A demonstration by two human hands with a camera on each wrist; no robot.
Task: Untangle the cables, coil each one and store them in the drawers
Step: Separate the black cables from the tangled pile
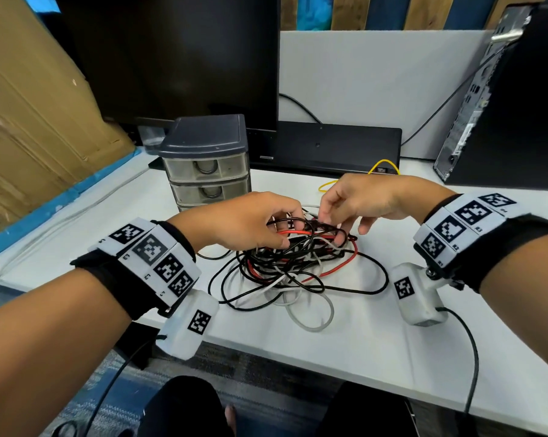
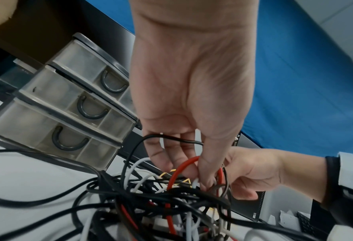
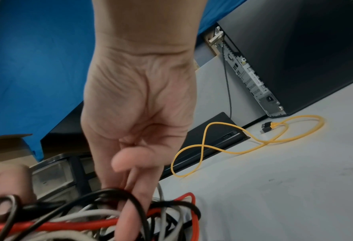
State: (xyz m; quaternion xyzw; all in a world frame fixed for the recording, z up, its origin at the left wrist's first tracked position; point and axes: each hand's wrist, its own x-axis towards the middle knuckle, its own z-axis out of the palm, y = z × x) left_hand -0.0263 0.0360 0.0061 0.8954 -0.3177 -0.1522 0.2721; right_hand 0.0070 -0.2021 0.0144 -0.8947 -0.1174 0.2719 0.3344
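A tangle of black, red and white cables (image 1: 285, 260) lies on the white desk (image 1: 376, 351). My left hand (image 1: 285, 230) reaches into the top of the tangle (image 2: 171, 195) from the left, and its curled fingers (image 2: 204, 177) pinch a red loop and black strands. From the right, my right hand (image 1: 334, 228) meets it, fingers (image 3: 130, 203) hooked through a black cable loop in the tangle (image 3: 89, 225). The two hands nearly touch. A small drawer unit (image 1: 206, 162) with three shut translucent drawers stands just behind the left hand.
A yellow cable (image 1: 383, 161) lies loose behind the right hand, its plug (image 3: 273, 125) near a black computer tower (image 1: 503, 121). A dark monitor (image 1: 171, 58) and its flat base (image 1: 329, 149) stand at the back. Cardboard (image 1: 29, 121) leans at the left.
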